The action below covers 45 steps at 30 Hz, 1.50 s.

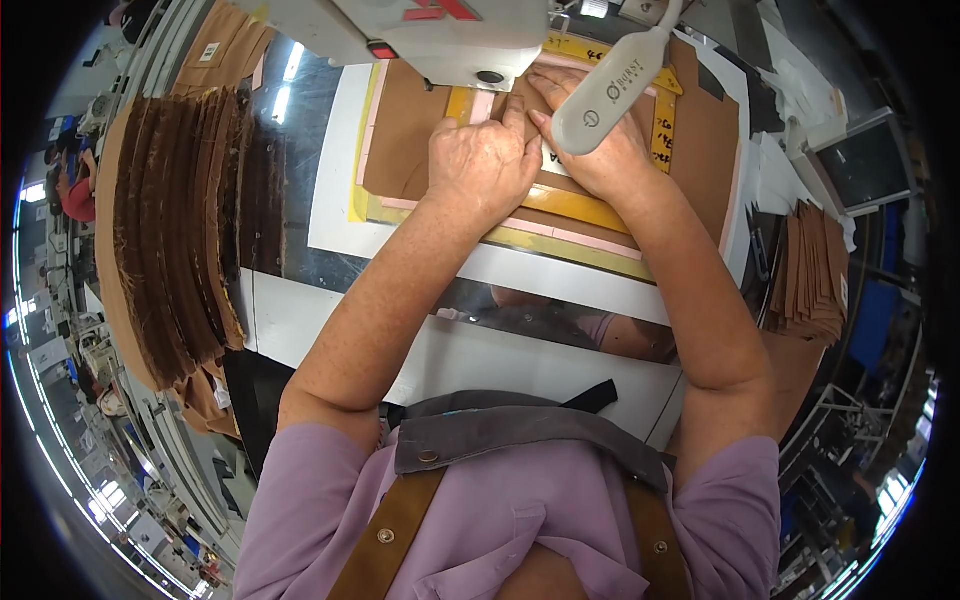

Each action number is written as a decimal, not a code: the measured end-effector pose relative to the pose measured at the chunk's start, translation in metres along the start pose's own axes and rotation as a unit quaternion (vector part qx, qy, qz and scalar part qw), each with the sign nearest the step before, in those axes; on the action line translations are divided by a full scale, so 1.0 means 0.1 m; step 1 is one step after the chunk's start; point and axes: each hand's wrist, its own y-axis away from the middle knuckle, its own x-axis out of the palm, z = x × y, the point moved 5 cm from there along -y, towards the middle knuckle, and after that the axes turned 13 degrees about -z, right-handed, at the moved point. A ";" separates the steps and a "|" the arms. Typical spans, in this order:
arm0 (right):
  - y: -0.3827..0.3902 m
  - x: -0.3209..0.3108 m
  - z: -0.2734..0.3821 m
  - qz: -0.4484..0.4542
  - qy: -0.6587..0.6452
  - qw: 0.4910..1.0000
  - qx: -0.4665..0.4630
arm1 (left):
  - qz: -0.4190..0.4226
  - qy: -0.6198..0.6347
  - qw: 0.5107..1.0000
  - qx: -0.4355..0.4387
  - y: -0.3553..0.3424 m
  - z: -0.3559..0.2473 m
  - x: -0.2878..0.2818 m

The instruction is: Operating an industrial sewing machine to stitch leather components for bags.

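The yellow frame point(580, 206) lay on the brown cloth point(400, 165), with cloth showing both inside its bars and around it. Under that spread a white sheet point(335, 205) on the desk point(450, 372). The left hand point(482, 172) pressed on the cloth near the frame's left bar, index finger reaching forward, the others curled; I couldn't tell whether they pinched anything. The right hand point(618, 160) lay within the frame, fingers stretched forward, thumb apart from them.

A lamp point(612, 92) hung over the right hand and hid part of it from me. The white machine point(455, 42) loomed just beyond the left hand, covering the frame's far left corner. A tall row of brown pieces point(175, 235) crowded the left; a smaller bundle point(808, 275) sat to the right, below a dark screen point(865, 160).

The sheet's near edge stopped short of a shiny strip point(540, 318), and bare desk showed between that and the person's apron point(530, 440).
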 end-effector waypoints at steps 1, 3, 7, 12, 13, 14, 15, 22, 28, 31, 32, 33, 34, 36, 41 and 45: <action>-0.01 0.02 0.03 -0.043 0.001 0.998 -0.051 | -0.052 -0.002 0.999 0.013 0.00 0.00 -0.04; -0.06 0.05 0.08 -0.066 -0.015 0.996 -0.054 | -0.113 0.000 0.993 0.026 0.01 0.03 -0.08; -0.11 0.03 0.11 -0.107 -0.020 0.992 -0.066 | -0.086 -0.023 0.996 0.030 -0.01 -0.01 -0.07; -0.09 0.25 0.03 -0.014 0.043 0.996 -0.083 | -0.153 -0.024 0.985 0.072 0.01 -0.07 -0.15; -0.11 0.27 0.07 -0.001 0.029 0.996 -0.085 | -0.156 -0.028 0.985 0.073 0.01 -0.06 -0.16; -0.12 0.25 0.07 -0.002 0.029 0.996 -0.079 | -0.158 -0.033 0.984 0.075 0.01 -0.06 -0.16; -0.11 0.25 0.05 0.025 0.021 0.997 -0.066 | -0.158 -0.044 0.983 0.079 0.01 -0.06 -0.16; -0.14 0.30 0.02 0.013 0.047 0.995 -0.084 | -0.124 -0.038 0.989 0.077 0.00 -0.07 -0.19; -0.10 0.28 0.00 -0.003 0.025 0.996 -0.088 | -0.111 -0.027 0.993 0.040 0.03 -0.05 -0.16; -0.10 0.23 -0.01 -0.032 -0.001 0.996 -0.085 | -0.109 -0.034 0.993 0.036 0.04 -0.04 -0.14; -0.12 0.19 0.02 -0.042 -0.004 0.995 -0.085 | -0.100 -0.037 0.994 0.035 0.05 -0.04 -0.13; -0.12 0.14 0.03 -0.042 -0.018 0.996 -0.080 | -0.132 -0.033 0.990 0.044 0.05 -0.04 -0.16; -0.11 0.13 0.05 -0.040 -0.021 0.995 -0.087 | -0.134 -0.035 0.990 0.037 0.05 -0.02 -0.15; -0.12 0.06 0.05 -0.087 -0.062 0.992 -0.074 | -0.135 -0.017 0.989 0.050 0.06 0.01 -0.11; -0.14 0.09 0.07 -0.012 -0.025 0.997 -0.068 | -0.071 -0.003 0.997 0.017 0.06 0.07 -0.04; -0.14 0.03 0.11 -0.089 -0.009 0.990 -0.112 | -0.053 0.013 0.999 0.000 0.07 0.06 -0.02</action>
